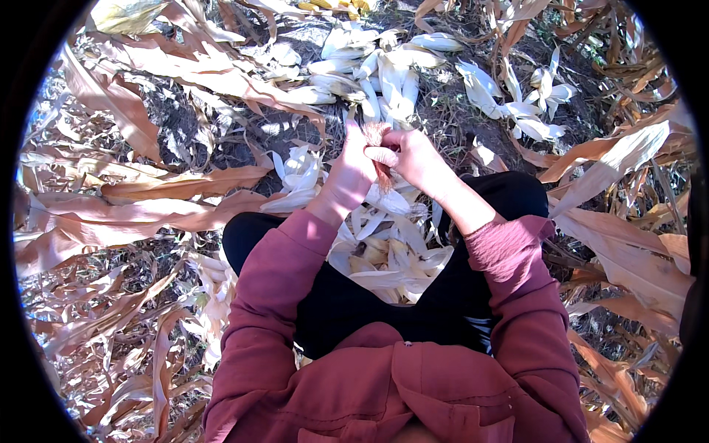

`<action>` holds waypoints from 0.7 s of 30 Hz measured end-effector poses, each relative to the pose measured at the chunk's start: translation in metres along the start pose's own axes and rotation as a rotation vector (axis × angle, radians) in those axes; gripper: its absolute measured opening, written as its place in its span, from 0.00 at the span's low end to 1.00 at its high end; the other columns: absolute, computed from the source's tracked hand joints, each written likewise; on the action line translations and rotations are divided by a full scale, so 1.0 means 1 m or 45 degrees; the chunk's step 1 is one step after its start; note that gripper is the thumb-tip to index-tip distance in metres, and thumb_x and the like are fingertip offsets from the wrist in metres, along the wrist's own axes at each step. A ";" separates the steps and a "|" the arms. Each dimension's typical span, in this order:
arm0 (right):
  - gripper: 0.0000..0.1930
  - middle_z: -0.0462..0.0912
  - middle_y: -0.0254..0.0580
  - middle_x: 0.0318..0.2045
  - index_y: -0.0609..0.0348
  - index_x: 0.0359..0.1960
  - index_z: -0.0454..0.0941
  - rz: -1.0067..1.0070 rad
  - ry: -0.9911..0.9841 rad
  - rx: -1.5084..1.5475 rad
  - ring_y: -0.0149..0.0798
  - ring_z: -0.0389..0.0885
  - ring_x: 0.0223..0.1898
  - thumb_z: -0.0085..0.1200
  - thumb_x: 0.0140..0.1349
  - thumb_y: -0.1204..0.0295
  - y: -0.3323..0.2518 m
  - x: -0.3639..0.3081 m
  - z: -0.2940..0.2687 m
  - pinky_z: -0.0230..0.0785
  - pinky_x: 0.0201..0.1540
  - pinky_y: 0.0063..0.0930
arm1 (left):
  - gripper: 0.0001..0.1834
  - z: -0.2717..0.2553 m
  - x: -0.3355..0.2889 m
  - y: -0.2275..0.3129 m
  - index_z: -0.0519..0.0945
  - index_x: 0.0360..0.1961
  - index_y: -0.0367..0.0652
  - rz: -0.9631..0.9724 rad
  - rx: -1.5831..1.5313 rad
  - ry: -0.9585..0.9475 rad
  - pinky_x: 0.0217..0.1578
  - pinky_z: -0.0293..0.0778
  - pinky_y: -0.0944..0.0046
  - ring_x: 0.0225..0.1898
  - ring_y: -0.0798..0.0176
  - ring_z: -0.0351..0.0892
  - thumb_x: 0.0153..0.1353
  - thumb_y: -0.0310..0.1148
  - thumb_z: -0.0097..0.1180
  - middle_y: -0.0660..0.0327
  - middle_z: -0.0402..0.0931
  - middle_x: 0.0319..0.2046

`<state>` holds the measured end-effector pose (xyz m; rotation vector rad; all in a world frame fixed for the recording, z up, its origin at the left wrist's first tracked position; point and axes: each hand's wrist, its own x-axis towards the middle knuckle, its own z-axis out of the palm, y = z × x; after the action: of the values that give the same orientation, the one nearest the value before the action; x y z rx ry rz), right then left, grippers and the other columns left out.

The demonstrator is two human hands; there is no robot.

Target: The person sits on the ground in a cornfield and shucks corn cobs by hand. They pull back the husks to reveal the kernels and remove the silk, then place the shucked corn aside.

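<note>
My left hand and my right hand meet in front of my knees. Between them shows a tuft of reddish-brown corn silk, with my right thumb and fingers closed on it. The fingers of my left hand curl around what looks like an ear of corn, mostly hidden by the hands. Pale husks lie just beyond my fingertips. Below my wrists, more loose husks are heaped between my legs.
Yellow husked corn ears lie at the far edge. Pale husks rest on the soil at the right, others beside my left wrist. Long dry corn leaves spread on both sides. My bent knees flank the heap.
</note>
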<state>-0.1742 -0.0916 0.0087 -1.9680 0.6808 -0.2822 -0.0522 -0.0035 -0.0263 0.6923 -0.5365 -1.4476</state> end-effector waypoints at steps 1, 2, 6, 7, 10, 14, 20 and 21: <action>0.13 0.80 0.49 0.20 0.67 0.34 0.80 0.016 0.043 0.020 0.36 0.78 0.23 0.58 0.57 0.66 0.001 0.001 0.001 0.70 0.30 0.31 | 0.36 0.006 0.000 0.001 0.65 0.55 0.39 -0.010 -0.046 0.044 0.51 0.66 0.64 0.47 0.64 0.73 0.68 0.59 0.18 0.59 0.71 0.47; 0.13 0.80 0.49 0.20 0.67 0.33 0.80 0.033 0.087 0.041 0.36 0.78 0.23 0.58 0.57 0.66 0.003 0.002 0.002 0.70 0.30 0.31 | 0.36 0.015 -0.001 0.002 0.65 0.55 0.38 -0.021 -0.092 0.087 0.52 0.66 0.63 0.48 0.64 0.72 0.68 0.59 0.18 0.59 0.71 0.47; 0.12 0.79 0.37 0.19 0.67 0.34 0.81 0.042 0.291 0.361 0.28 0.74 0.20 0.58 0.58 0.67 -0.012 0.002 -0.012 0.65 0.24 0.23 | 0.39 0.009 0.002 0.002 0.57 0.62 0.36 0.007 -0.099 0.111 0.57 0.63 0.60 0.54 0.61 0.68 0.66 0.61 0.23 0.55 0.67 0.53; 0.12 0.77 0.32 0.19 0.67 0.36 0.81 0.062 0.325 0.348 0.22 0.69 0.20 0.57 0.59 0.68 -0.017 0.000 -0.022 0.61 0.23 0.18 | 0.40 0.006 0.005 0.002 0.56 0.62 0.35 0.002 -0.094 0.118 0.57 0.62 0.59 0.55 0.60 0.67 0.66 0.61 0.25 0.54 0.66 0.54; 0.11 0.72 0.25 0.19 0.66 0.32 0.80 -0.045 0.569 0.489 0.19 0.64 0.21 0.57 0.60 0.67 -0.019 -0.008 -0.046 0.56 0.23 0.15 | 0.43 0.001 0.005 0.005 0.54 0.63 0.33 -0.006 0.038 0.257 0.58 0.61 0.58 0.56 0.55 0.66 0.64 0.63 0.30 0.48 0.64 0.55; 0.09 0.73 0.25 0.22 0.66 0.33 0.79 -0.475 1.044 0.138 0.19 0.64 0.23 0.59 0.59 0.70 -0.043 -0.064 -0.083 0.59 0.27 0.13 | 0.40 -0.006 -0.001 0.014 0.56 0.63 0.31 -0.024 0.021 0.389 0.59 0.62 0.53 0.59 0.48 0.64 0.66 0.60 0.27 0.44 0.61 0.60; 0.07 0.75 0.38 0.25 0.67 0.30 0.76 -0.254 1.313 -0.254 0.29 0.71 0.25 0.61 0.54 0.76 0.009 -0.186 -0.117 0.65 0.29 0.21 | 0.38 0.002 -0.004 0.016 0.54 0.63 0.31 -0.127 0.094 0.470 0.59 0.62 0.53 0.61 0.47 0.63 0.68 0.57 0.29 0.44 0.58 0.61; 0.07 0.74 0.37 0.24 0.67 0.30 0.76 -0.156 1.313 -0.271 0.29 0.70 0.24 0.61 0.54 0.76 0.029 -0.205 -0.114 0.64 0.29 0.20 | 0.37 -0.003 -0.003 0.013 0.55 0.63 0.31 -0.135 0.078 0.463 0.59 0.63 0.53 0.61 0.47 0.63 0.68 0.56 0.30 0.44 0.59 0.61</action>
<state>-0.4046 -0.0686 0.0562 -1.9854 1.2603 -1.3986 -0.0409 0.0001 -0.0187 1.0207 -0.2646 -1.3652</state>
